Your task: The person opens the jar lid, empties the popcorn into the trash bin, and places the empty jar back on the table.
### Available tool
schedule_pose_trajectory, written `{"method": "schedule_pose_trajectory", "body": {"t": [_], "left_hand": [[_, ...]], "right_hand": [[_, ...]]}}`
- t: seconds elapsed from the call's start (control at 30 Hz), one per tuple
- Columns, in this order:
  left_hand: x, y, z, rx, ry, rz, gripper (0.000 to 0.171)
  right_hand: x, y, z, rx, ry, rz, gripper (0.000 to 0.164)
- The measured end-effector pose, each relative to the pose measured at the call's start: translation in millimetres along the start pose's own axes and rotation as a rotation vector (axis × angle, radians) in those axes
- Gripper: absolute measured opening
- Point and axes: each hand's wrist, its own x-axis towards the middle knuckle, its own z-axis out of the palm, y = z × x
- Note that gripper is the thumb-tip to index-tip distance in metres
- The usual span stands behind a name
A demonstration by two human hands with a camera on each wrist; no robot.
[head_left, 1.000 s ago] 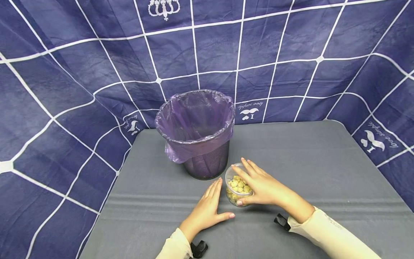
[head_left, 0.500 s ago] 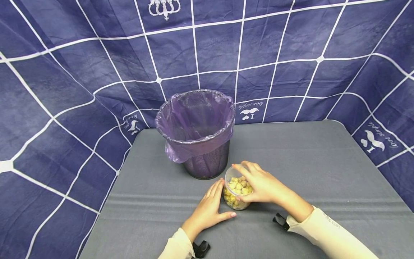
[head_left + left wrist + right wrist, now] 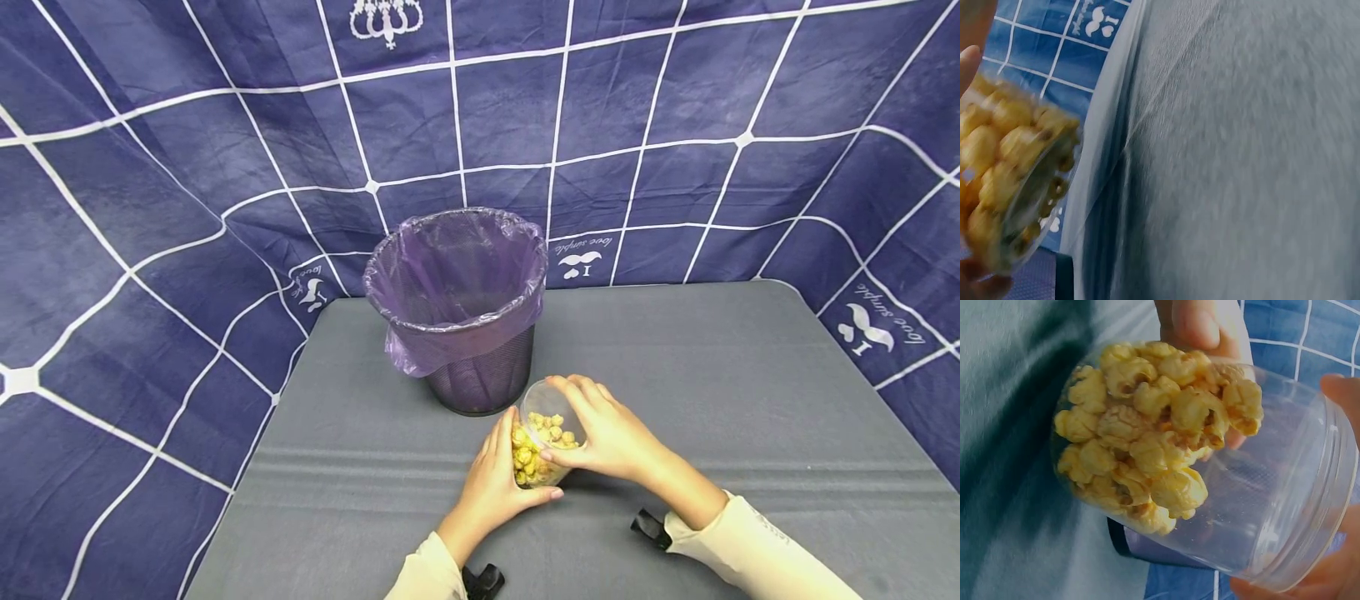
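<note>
In the head view the right hand (image 3: 611, 433) blocks the right side of the clear plastic jar (image 3: 538, 400) plus some popcorn (image 3: 528, 458), and the left palm (image 3: 491, 487) faces away, so no luck there. Left wrist cam's rough: jar chopped by the left edge, popcorn kinda blurry, just bits of fingers showing. Right wrist cam cuts off the fingers by the jar's mouth. Both sleeves (image 3: 757, 546) run off the bottom, the right one's marking too tiny to read. Crown print (image 3: 387, 18) gets sliced up top, and the front rim hides the bin liner's (image 3: 457, 271) bottom.
</note>
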Motion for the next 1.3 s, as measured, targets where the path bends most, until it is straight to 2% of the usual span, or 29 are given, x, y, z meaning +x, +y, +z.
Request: {"method": "schedule_pose_trajectory", "body": {"t": [0.23,0.4,0.57,0.8,0.97,1.1,1.3], "left_hand": [[5.6,2.9,5.8,0.03,0.19,0.018,0.115],[6.8,0.0,6.5,0.092,0.251,0.064,0.108],[6.8,-3.4,5.1,0.153,0.285,0.134,0.105],[10.9,-5.7,-2.1,0.217,0.283,0.211,0.101],[11.8,-5.5,-4.9,0.254,0.264,0.247,0.1],[12.4,-5.5,-6.3,0.267,0.247,0.252,0.1],[9.7,-7.1,-7.6,0.228,0.151,0.224,0.1]], "right_hand": [[-1.4,-6.9,2.9,0.028,0.074,0.028,0.08],[-3.3,-8.9,3.1,0.048,0.053,0.034,0.082],[-5.7,-7.4,3.4,0.033,0.02,-0.016,0.087],[-7.5,-1.8,2.9,0.026,0.001,-0.094,0.1],[-9.2,3.8,3.2,0.025,0.0,-0.129,0.1],[-9.5,5.6,2.3,0.043,-0.002,-0.159,0.1],[-9.8,3.7,0.4,0.045,-0.053,-0.248,0.098]]}}
